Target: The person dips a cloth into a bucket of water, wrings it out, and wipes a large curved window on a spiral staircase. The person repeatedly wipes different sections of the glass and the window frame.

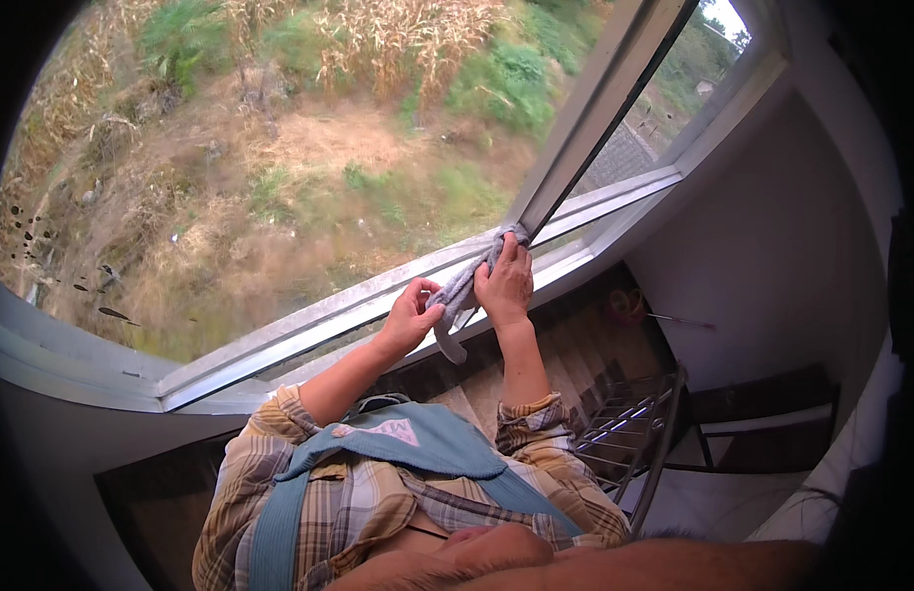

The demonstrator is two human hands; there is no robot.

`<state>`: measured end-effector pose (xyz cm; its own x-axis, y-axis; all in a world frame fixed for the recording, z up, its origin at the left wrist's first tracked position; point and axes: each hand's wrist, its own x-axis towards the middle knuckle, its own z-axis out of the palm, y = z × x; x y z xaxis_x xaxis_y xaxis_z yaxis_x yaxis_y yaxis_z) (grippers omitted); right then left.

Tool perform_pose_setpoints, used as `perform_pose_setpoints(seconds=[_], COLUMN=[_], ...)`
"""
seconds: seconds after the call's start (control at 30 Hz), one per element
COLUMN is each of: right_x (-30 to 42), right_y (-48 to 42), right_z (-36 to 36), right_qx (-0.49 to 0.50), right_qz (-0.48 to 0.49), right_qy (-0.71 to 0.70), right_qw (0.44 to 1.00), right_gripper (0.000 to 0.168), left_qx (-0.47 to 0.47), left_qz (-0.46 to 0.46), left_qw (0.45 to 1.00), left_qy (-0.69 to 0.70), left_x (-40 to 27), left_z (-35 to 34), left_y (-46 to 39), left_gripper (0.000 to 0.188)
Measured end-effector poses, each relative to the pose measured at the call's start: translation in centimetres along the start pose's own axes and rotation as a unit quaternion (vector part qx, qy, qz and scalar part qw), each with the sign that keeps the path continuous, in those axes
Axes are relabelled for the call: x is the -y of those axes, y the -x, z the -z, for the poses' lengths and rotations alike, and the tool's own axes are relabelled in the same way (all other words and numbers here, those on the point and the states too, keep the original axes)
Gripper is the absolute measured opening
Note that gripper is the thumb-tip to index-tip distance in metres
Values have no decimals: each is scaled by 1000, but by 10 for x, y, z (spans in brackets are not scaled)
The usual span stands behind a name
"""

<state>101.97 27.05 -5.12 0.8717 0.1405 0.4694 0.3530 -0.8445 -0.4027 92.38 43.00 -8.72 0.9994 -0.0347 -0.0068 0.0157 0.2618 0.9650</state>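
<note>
A grey cloth (pixel 464 284) is stretched between my two hands along the lower rail of a white window frame (pixel 420 270). My left hand (pixel 413 314) pinches its lower left end between thumb and fingers, and a loose tail hangs below. My right hand (pixel 507 281) grips the upper part and presses it into the corner where the upright sash stile (pixel 582 111) meets the rail. Dry stalks and grass show through the window glass (pixel 317 170). My sleeves are plaid, under a teal apron (pixel 398 436).
A metal rack (pixel 627 436) stands below my right arm, beside a dark wooden piece of furniture (pixel 767 428). A thin stick (pixel 682 320) lies near the wall (pixel 767 244). The tiled floor (pixel 472 391) shows below the sill.
</note>
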Motion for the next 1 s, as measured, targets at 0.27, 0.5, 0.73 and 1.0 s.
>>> perform_pose_setpoints(seconds=[0.27, 0.5, 0.73, 1.0], right_x=[-9, -23, 8, -19], right_y=[-2, 44, 18, -6], right_z=[6, -14, 30, 3], right_qx=[40, 37, -90, 31], right_qz=[-24, -119, 44, -6], right_qy=[-86, -488, -77, -20], right_qw=[995, 864, 992, 999], right_gripper=[47, 40, 51, 44], left_qx=[66, 105, 73, 83], left_qz=[53, 77, 57, 79], left_qw=[996, 991, 995, 993], left_qy=[40, 33, 48, 36], left_x=[6, -33, -24, 5], left_z=[13, 16, 9, 3], left_y=[32, 52, 28, 13], left_gripper=[21, 19, 19, 21])
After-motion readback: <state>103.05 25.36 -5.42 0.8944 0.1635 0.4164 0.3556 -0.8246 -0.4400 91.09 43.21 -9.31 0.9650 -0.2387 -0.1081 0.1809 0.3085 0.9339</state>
